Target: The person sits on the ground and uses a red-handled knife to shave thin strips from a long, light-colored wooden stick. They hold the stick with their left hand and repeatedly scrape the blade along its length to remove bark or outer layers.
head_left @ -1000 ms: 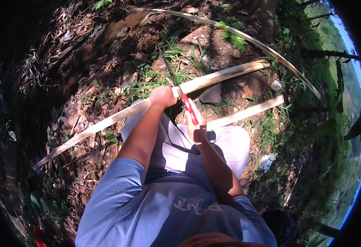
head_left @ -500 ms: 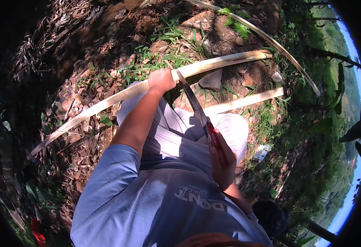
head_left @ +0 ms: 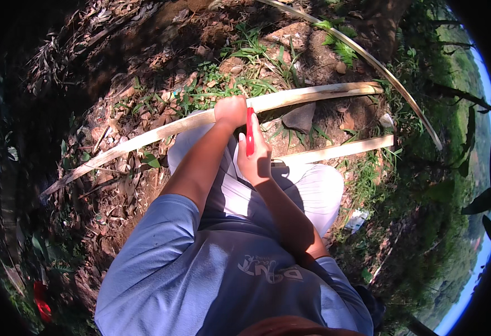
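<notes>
A long, pale wooden plank [head_left: 307, 96] stretches from the lower left to the upper right, across in front of my knees. Wrapped over its middle, my left hand [head_left: 231, 111] is closed on it. My right hand [head_left: 255, 158] is closed round the red handle of a hand saw [head_left: 250, 134], just right of the left hand. The saw's handle end reaches up against the plank's near edge. Most of the blade is out of sight beyond or under the plank.
A shorter wood strip [head_left: 340, 149] lies by my right knee, and a thin curved strip [head_left: 391, 75] runs along the far right. A grey stone [head_left: 299, 117] sits below the plank. Dry leaves and grass cover the ground; a red object [head_left: 42, 302] is at lower left.
My right hand has pushed the saw forward, away from me, so its handle is now close to the plank. The left hand keeps its hold on the plank.
</notes>
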Motion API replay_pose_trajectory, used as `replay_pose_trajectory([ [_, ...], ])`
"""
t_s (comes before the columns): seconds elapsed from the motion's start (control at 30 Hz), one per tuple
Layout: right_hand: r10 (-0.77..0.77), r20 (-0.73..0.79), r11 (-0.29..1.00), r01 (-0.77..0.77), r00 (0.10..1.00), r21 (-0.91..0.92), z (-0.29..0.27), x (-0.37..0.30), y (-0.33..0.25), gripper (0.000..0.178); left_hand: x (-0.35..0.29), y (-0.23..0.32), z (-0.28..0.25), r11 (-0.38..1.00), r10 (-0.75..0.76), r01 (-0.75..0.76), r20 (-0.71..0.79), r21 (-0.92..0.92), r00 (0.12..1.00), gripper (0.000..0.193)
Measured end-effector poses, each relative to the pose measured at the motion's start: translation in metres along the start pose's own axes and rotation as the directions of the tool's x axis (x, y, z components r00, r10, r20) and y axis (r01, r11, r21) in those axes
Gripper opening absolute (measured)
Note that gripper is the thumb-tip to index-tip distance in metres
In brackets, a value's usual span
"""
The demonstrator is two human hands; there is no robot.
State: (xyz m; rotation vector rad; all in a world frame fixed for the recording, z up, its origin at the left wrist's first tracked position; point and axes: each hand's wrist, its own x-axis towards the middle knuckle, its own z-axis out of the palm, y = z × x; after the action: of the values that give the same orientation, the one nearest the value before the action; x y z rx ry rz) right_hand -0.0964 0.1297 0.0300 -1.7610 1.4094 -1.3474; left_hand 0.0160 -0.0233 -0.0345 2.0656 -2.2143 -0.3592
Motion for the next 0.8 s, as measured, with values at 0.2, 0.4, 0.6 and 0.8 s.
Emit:
replay_pose_trajectory([
  [0.2, 0.173, 0.078, 0.985, -0.172, 0.982, -0.021, -0.041, -0.006, 0.007, 0.058, -0.012, 0.019, -0.02, 1.0, 0.023, -0.023, -0.019, -0.011, 1.0, 0.027],
  [0.4, 0.337, 0.114, 0.937, -0.345, 0.934, 0.052, -0.095, -0.054, 0.029, 0.032, -0.01, 0.015, -0.011, 0.999, 0.053, -0.053, -0.034, -0.002, 0.998, 0.026],
  [0.6, 0.147, 0.095, 0.989, -0.143, 0.985, -0.048, -0.146, -0.108, -0.039, 0.052, -0.012, 0.015, -0.022, 0.999, 0.03, -0.031, 0.029, 0.021, 0.999, 0.031],
  [0.8, 0.251, 0.126, 0.968, -0.252, 0.96, -0.008, -0.179, -0.123, -0.072, 0.051, -0.013, 0.012, -0.017, 0.999, 0.031, -0.031, 0.012, 0.014, 0.999, 0.032],
])
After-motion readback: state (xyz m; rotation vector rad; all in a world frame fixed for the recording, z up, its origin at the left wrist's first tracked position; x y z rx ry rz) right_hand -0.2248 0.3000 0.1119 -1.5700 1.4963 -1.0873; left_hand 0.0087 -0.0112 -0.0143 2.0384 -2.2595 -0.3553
